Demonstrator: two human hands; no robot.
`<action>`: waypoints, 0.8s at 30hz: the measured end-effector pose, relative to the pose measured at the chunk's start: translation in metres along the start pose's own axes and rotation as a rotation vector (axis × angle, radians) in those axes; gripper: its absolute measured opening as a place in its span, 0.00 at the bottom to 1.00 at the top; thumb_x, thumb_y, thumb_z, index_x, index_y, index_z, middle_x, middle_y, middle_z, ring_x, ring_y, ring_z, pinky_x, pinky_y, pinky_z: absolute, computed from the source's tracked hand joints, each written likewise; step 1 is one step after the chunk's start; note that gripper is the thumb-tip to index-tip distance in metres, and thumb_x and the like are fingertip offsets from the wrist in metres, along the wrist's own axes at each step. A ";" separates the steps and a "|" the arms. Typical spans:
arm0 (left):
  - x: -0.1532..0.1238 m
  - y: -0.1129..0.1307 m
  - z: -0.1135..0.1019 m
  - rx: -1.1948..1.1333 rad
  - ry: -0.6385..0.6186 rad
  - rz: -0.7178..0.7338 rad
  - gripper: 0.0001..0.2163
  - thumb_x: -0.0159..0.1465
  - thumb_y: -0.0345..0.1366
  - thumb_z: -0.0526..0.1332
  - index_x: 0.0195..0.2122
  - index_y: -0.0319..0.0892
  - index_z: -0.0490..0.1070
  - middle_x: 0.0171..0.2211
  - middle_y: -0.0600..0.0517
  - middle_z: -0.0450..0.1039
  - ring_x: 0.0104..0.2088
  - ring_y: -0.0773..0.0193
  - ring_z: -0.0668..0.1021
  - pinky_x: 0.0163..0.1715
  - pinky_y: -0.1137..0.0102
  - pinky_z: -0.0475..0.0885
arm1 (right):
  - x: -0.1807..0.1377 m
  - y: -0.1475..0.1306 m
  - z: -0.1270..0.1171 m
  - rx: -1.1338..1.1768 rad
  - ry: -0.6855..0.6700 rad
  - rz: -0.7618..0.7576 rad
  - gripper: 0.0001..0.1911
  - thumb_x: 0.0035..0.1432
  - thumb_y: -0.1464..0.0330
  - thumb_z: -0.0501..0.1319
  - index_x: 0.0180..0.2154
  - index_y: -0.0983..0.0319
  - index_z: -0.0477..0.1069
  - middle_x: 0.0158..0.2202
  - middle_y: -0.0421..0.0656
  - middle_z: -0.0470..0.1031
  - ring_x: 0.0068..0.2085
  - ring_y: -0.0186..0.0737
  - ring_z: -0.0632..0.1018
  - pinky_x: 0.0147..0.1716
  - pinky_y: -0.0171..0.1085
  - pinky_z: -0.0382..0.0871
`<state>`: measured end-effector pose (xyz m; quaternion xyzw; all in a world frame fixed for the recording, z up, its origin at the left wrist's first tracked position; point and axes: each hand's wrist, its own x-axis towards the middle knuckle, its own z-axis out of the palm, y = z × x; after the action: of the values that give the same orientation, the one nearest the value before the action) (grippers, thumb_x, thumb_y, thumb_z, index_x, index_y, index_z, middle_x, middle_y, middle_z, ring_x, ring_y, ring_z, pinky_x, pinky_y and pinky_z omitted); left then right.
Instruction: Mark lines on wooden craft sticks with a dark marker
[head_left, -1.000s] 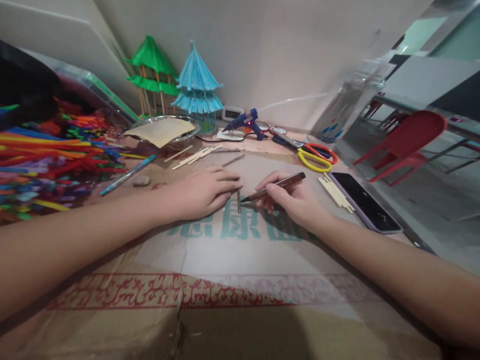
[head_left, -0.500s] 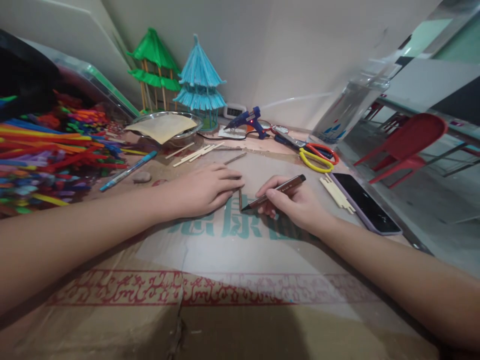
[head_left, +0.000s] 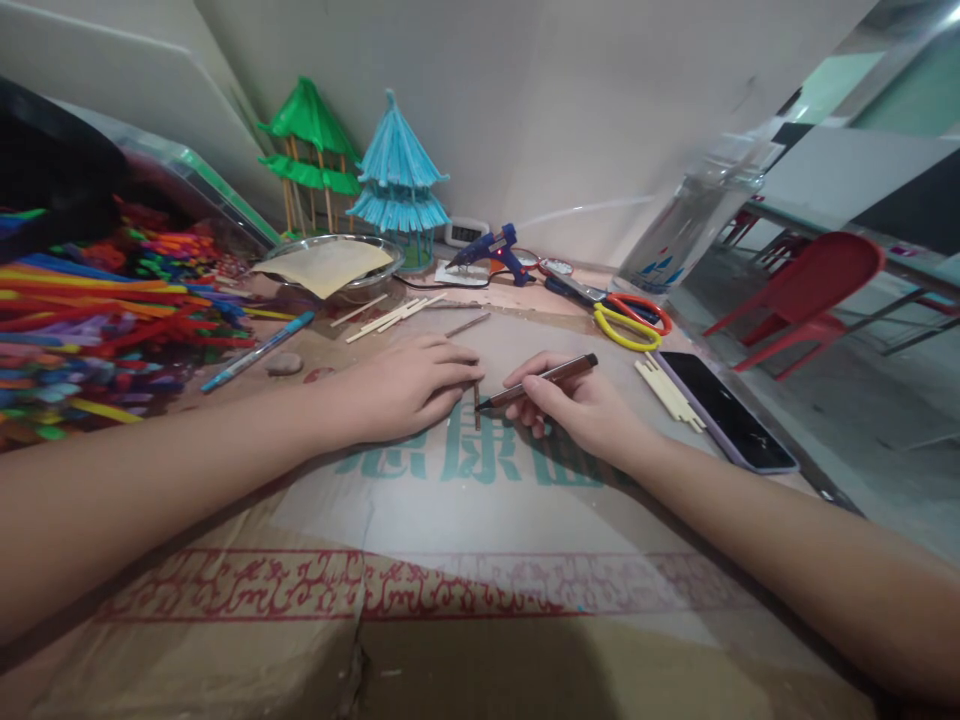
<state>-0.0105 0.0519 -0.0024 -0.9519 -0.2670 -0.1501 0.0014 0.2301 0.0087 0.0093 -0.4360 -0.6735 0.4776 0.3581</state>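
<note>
My right hand point(head_left: 559, 395) grips a brown marker pen point(head_left: 551, 380), its dark tip touching a short, thin brown stick point(head_left: 478, 412) on the board. Stretched out palm down, my left hand point(head_left: 420, 385) keeps the stick's far end under its fingertips, which hide that end. Another brown stick point(head_left: 468, 325) lies just beyond my left fingers. Several pale sticks point(head_left: 397, 315) lie past that hand, and a second group of pale sticks point(head_left: 670, 396) is to the right of my right hand.
Beneath my hands is a printed cardboard sheet point(head_left: 420, 660). A phone point(head_left: 727, 412), scissors point(head_left: 628, 325) and a bottle point(head_left: 686, 225) stand or lie at right. Behind are a glue gun point(head_left: 491, 250), blue point(head_left: 397, 160) and green point(head_left: 309, 125) model pavilions; pipe cleaners point(head_left: 97, 320) fill the left.
The marker tip has moved a little up along the brown stick, so more of the stick's near end shows below it. The whole view has shifted slightly.
</note>
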 end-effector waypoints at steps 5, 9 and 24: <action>0.001 0.004 -0.004 -0.052 -0.004 -0.060 0.18 0.70 0.36 0.51 0.59 0.40 0.68 0.54 0.45 0.73 0.55 0.55 0.73 0.56 0.59 0.67 | 0.004 0.000 -0.001 0.056 0.098 0.010 0.13 0.62 0.57 0.61 0.38 0.61 0.71 0.28 0.41 0.77 0.23 0.32 0.74 0.23 0.33 0.72; 0.000 0.008 -0.007 -0.081 0.023 -0.139 0.23 0.70 0.43 0.53 0.63 0.39 0.60 0.55 0.42 0.72 0.54 0.51 0.73 0.54 0.58 0.68 | 0.005 0.000 -0.002 0.050 0.146 -0.013 0.13 0.62 0.57 0.61 0.38 0.61 0.71 0.27 0.41 0.77 0.25 0.32 0.74 0.25 0.33 0.72; -0.002 0.017 -0.003 -0.220 -0.016 -0.196 0.28 0.60 0.49 0.64 0.58 0.42 0.63 0.56 0.43 0.69 0.57 0.48 0.69 0.57 0.54 0.65 | 0.006 0.002 -0.002 -0.018 0.060 -0.031 0.10 0.62 0.63 0.62 0.40 0.63 0.74 0.31 0.44 0.81 0.31 0.35 0.80 0.32 0.36 0.75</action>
<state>-0.0046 0.0359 0.0013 -0.9168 -0.3408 -0.1701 -0.1198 0.2300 0.0149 0.0082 -0.4428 -0.6734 0.4528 0.3814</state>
